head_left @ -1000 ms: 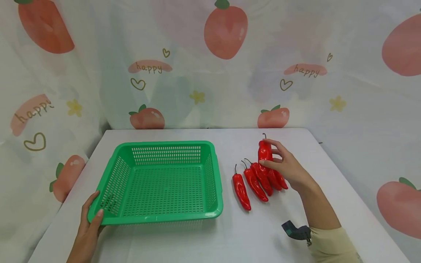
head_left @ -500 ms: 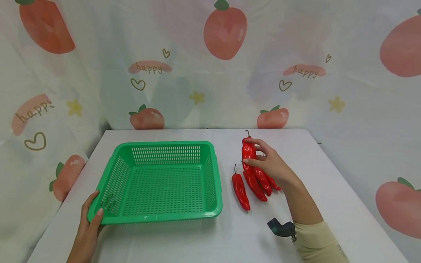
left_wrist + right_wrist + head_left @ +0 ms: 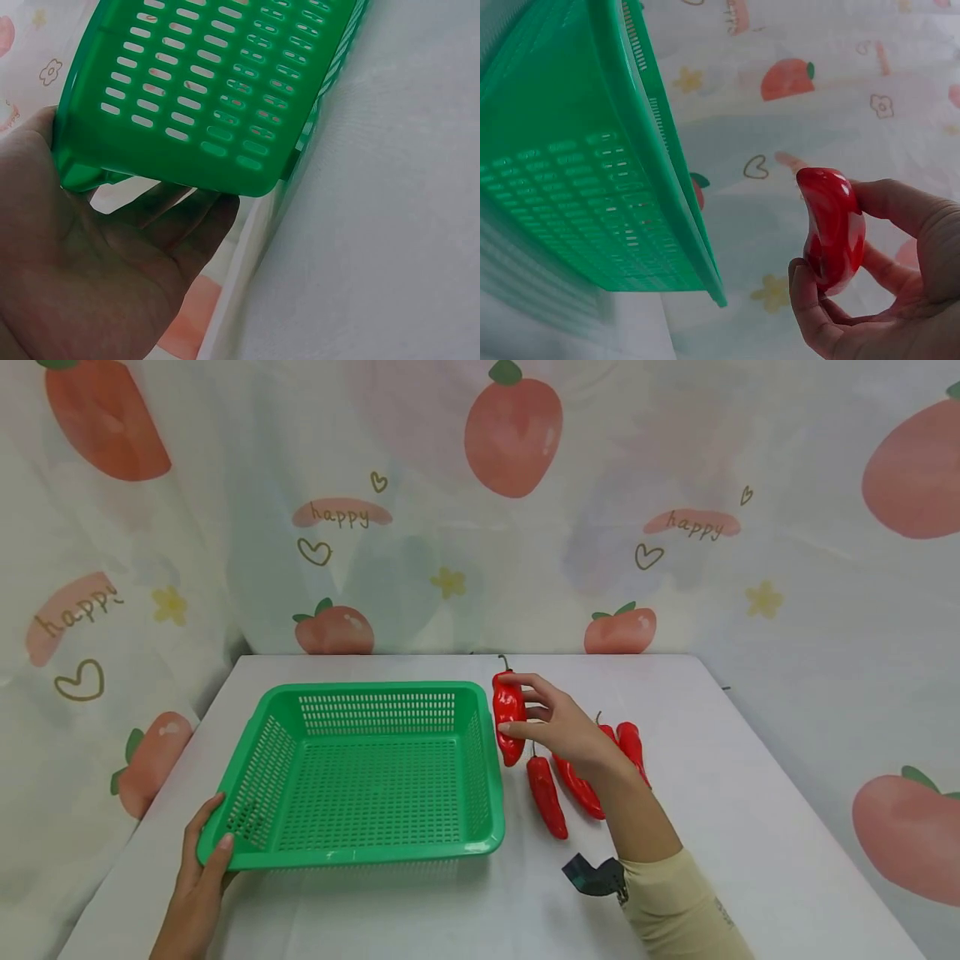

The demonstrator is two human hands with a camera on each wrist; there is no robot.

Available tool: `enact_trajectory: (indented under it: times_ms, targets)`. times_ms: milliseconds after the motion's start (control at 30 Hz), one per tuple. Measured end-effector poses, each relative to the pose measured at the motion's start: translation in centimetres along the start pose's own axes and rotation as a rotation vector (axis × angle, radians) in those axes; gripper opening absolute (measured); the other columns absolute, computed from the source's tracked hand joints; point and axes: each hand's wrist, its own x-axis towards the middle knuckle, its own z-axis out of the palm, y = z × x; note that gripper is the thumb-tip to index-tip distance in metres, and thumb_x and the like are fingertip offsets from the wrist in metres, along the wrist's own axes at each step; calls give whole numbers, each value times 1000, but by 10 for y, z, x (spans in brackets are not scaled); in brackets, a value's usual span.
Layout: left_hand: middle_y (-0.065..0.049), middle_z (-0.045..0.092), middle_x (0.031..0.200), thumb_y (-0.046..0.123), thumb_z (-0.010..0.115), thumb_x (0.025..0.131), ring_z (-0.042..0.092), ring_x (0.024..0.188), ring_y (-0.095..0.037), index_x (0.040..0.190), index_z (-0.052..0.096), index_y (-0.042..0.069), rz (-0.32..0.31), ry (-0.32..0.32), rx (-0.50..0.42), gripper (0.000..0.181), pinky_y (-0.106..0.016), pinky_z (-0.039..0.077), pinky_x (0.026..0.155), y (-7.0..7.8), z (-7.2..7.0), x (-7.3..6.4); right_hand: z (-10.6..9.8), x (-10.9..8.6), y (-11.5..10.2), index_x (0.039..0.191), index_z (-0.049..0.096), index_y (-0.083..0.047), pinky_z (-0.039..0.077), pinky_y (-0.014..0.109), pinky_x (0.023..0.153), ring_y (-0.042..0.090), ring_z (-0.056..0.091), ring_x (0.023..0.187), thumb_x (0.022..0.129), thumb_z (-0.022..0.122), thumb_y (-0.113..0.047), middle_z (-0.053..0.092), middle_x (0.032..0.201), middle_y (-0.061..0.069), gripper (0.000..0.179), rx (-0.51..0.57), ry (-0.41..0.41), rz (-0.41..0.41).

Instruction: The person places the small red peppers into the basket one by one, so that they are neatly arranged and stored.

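Note:
A red chili pepper point(image 3: 509, 714), stem upward, is pinched between the thumb and fingers of my right hand point(image 3: 558, 722), just right of the basket's right rim. The right wrist view shows the same pepper point(image 3: 832, 229) apart from the basket wall. My left hand point(image 3: 198, 881) grips the near left corner of the green plastic basket point(image 3: 367, 858), thumb on the rim. From the left wrist view, fingers of that hand point(image 3: 112, 247) reach under the corner. Only the basket's bare slotted floor shows inside. More red peppers point(image 3: 547, 797) lie on the table, some partly hidden by my right forearm.
The white table point(image 3: 750, 827) carries the basket on its left and the loose peppers right of centre. A printed cloth point(image 3: 525, 552) hangs behind and at both sides. A dark device point(image 3: 594, 875) is on my right wrist.
My right hand has carried the pepper leftward from above the other peppers to beside the basket's rim. The left hand and the basket have stayed in place.

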Motion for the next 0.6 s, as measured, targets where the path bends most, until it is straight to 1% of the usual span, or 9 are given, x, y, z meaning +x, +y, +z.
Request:
enact_trajectory:
  times_ms: [100, 167, 300, 400, 533, 600]
  targets:
    - [-15, -3, 168, 36, 34, 114, 24, 144, -28, 165, 3, 43, -3, -1, 3, 59, -7, 38, 88, 1, 1, 0, 9, 5, -7, 151, 49, -26, 57, 47, 85, 34, 54, 127, 92, 78, -14, 51, 142, 12, 66, -11, -23, 3]
    - [-14, -3, 168, 36, 34, 114, 22, 145, -31, 165, 3, 43, -6, -1, -1, 59, -7, 38, 89, 1, 1, 0, 14, 10, -12, 150, 50, -27, 56, 48, 86, 33, 53, 128, 92, 79, -15, 51, 141, 10, 65, -21, -35, 10]
    - [-14, -3, 168, 37, 34, 114, 26, 142, -19, 165, 4, 44, -17, 3, -9, 59, -7, 38, 89, 0, 1, 0, 26, 23, -21, 148, 52, -26, 56, 47, 88, 33, 51, 128, 92, 79, -17, 53, 139, 11, 63, -34, -59, 27]
    - [-13, -1, 168, 37, 34, 114, 30, 135, -8, 164, 4, 44, -14, 7, -14, 59, -7, 38, 88, -1, 0, -1, 37, 35, -26, 146, 55, -25, 55, 49, 89, 34, 51, 127, 92, 79, -16, 53, 138, 12, 60, 3, -54, 43]
    - [-13, 1, 167, 33, 34, 115, 32, 131, -2, 165, 5, 41, 22, 2, -34, 59, -7, 39, 89, -3, -1, -1, 54, 49, -34, 142, 59, -25, 55, 50, 88, 34, 51, 125, 91, 80, -14, 52, 137, 12, 56, 60, -27, 69]
    - [-13, 3, 167, 31, 34, 115, 33, 130, 0, 166, 5, 40, 39, -3, -47, 59, -7, 39, 89, -4, -1, -1, 63, 54, -38, 141, 60, -25, 56, 47, 86, 34, 53, 123, 91, 80, -14, 52, 137, 12, 55, 62, -35, 72]
